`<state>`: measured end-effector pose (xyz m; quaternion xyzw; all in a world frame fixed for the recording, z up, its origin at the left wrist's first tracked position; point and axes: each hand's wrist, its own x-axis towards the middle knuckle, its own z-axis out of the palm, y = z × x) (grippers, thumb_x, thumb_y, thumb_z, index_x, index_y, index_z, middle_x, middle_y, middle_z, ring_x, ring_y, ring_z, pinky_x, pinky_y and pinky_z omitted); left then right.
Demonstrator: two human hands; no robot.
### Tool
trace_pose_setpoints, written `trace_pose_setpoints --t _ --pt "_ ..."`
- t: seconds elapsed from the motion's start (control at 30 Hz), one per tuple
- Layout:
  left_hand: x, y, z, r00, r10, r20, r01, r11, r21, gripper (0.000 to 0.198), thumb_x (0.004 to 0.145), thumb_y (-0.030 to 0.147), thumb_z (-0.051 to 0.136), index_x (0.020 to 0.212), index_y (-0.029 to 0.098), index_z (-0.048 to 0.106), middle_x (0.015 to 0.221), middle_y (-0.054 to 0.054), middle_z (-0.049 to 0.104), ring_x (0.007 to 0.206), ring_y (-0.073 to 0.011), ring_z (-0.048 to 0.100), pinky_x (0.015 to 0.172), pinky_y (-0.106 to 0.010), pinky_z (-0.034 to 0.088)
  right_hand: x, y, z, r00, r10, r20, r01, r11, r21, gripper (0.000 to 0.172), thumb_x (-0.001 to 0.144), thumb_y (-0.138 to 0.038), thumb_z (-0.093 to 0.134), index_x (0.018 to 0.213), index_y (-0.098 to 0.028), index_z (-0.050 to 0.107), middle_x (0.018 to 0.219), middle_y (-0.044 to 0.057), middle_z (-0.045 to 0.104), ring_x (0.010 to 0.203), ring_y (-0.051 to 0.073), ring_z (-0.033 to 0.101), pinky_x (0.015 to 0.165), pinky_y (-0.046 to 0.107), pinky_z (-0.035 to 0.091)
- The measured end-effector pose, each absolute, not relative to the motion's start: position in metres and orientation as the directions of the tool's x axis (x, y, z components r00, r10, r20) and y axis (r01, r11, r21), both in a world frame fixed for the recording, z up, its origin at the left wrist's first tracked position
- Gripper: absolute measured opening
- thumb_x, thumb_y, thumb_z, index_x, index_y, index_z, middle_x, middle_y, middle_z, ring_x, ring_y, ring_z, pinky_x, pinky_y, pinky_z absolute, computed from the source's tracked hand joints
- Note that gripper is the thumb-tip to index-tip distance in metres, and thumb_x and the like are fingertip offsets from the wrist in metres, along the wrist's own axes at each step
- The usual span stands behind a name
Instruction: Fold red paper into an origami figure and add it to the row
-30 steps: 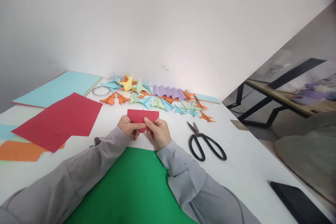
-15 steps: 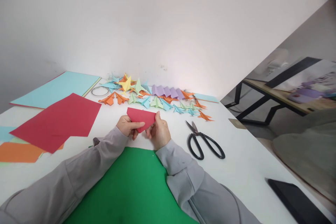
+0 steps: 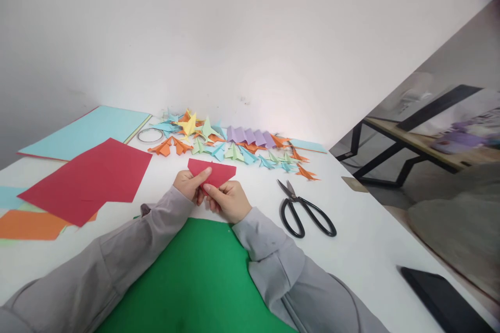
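Note:
A small folded piece of red paper (image 3: 221, 171) is held up above the table's near middle, its long straight edge at the top and its sides slanting inward. My left hand (image 3: 190, 183) grips it at the left, thumb pressed flat on its face. My right hand (image 3: 230, 200) pinches the lower part, thumb tip on the front and fingers behind. Both thumbs lie close together near the lower point. The fingers behind the paper are partly hidden. Under my forearms lies a green sheet (image 3: 191, 276).
Black-handled scissors (image 3: 299, 208) lie right of my hands. Several folded paper shapes (image 3: 189, 125) line the wall, beside a roll of tape (image 3: 150, 135). Large red paper (image 3: 94, 177), orange paper (image 3: 31, 225) and a blue sheet (image 3: 89, 132) are at left; a black flat object (image 3: 441, 296) lies at right.
My right hand has moved from the paper's upper right corner down and left to its lower part. My left thumb has shifted upward on the paper.

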<state>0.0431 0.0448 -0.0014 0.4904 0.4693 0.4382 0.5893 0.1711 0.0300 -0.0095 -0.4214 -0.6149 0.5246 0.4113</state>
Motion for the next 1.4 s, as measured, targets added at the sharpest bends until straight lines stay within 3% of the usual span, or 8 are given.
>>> trace_pose_setpoints --t 0.3,0.5,0.7,0.8,1.0,1.17,1.27,1.4 --pt "0.043 0.048 -0.006 0.264 0.96 -0.095 -0.1 0.126 0.987 0.041 0.059 0.046 0.066 0.041 0.011 0.053 0.033 -0.004 0.051 0.025 -0.0103 0.041 0.027 -0.022 0.026 0.171 0.032 -0.013 -0.272 0.962 0.015 -0.051 0.001 -0.999 0.043 0.064 -0.05 0.062 0.039 -0.015 0.054 0.029 -0.003 0.045 0.025 0.004 0.033 0.031 0.02 0.022" --pt "0.045 0.047 -0.002 0.253 0.96 -0.123 -0.176 0.171 0.969 0.049 0.062 0.053 0.06 0.037 0.013 0.049 0.027 -0.004 0.045 0.021 -0.0115 0.039 0.025 -0.022 0.024 0.17 0.034 -0.015 -0.254 0.967 -0.033 -0.161 -0.076 -0.984 0.049 0.069 -0.054 0.054 0.043 -0.013 0.058 0.031 0.001 0.049 0.024 0.007 0.038 0.029 0.02 0.022" --pt "0.046 0.044 -0.003 0.262 0.965 0.004 -0.282 0.072 0.957 0.033 0.052 0.035 0.075 0.068 0.011 0.058 0.039 0.002 0.054 0.027 -0.0098 0.044 0.026 -0.019 0.031 0.171 0.035 -0.015 -0.167 0.986 -0.001 -0.194 -0.033 -0.98 0.048 0.07 -0.054 0.055 0.045 -0.013 0.056 0.032 0.0 0.049 0.026 0.006 0.039 0.031 0.019 0.024" --pt "0.046 0.045 -0.001 0.246 0.969 -0.023 -0.303 0.099 0.948 0.029 0.058 0.033 0.072 0.069 0.011 0.057 0.037 0.003 0.052 0.029 -0.0099 0.047 0.028 -0.018 0.035 0.173 0.034 -0.013 -0.188 0.982 0.015 -0.212 -0.026 -0.977 0.05 0.072 -0.057 0.051 0.049 -0.013 0.058 0.033 0.0 0.05 0.027 0.006 0.039 0.031 0.018 0.025" --pt "0.043 0.047 0.006 0.283 0.952 -0.119 -0.349 0.217 0.911 0.028 0.05 0.03 0.073 0.061 0.012 0.053 0.051 0.001 0.059 0.03 -0.012 0.05 0.026 -0.022 0.038 0.177 0.038 -0.007 -0.111 0.994 -0.01 -0.505 -0.065 -0.86 0.055 0.07 -0.066 0.044 0.058 -0.015 0.06 0.039 0.0 0.053 0.028 0.008 0.042 0.029 0.02 0.027" --pt "0.041 0.047 0.007 0.302 0.942 -0.145 -0.243 0.223 0.944 0.023 0.046 0.025 0.07 0.046 0.013 0.05 0.034 0.003 0.049 0.023 -0.0089 0.041 0.023 -0.019 0.03 0.18 0.041 -0.004 -0.107 0.99 -0.096 -0.615 -0.141 -0.776 0.04 0.064 -0.056 0.06 0.062 -0.016 0.062 0.044 -0.001 0.057 0.034 0.01 0.046 0.032 0.023 0.032" --pt "0.039 0.048 0.004 0.29 0.947 -0.14 -0.212 0.207 0.955 0.02 0.047 0.025 0.068 0.05 0.013 0.053 0.032 0.004 0.047 0.022 -0.0088 0.039 0.023 -0.018 0.026 0.179 0.04 -0.007 -0.115 0.993 -0.04 -0.543 -0.097 -0.834 0.024 0.055 -0.035 0.074 0.064 -0.015 0.065 0.051 -0.001 0.062 0.043 0.009 0.052 0.043 0.022 0.039" --pt "0.039 0.049 0.002 0.202 0.976 -0.084 -0.234 0.131 0.963 0.02 0.05 0.025 0.068 0.06 0.012 0.057 0.035 0.005 0.05 0.023 -0.0082 0.04 0.024 -0.018 0.027 0.176 0.039 -0.012 -0.106 0.994 0.019 -0.482 -0.035 -0.876 0.022 0.054 -0.023 0.075 0.074 -0.016 0.069 0.065 0.0 0.068 0.056 0.011 0.058 0.056 0.024 0.044"
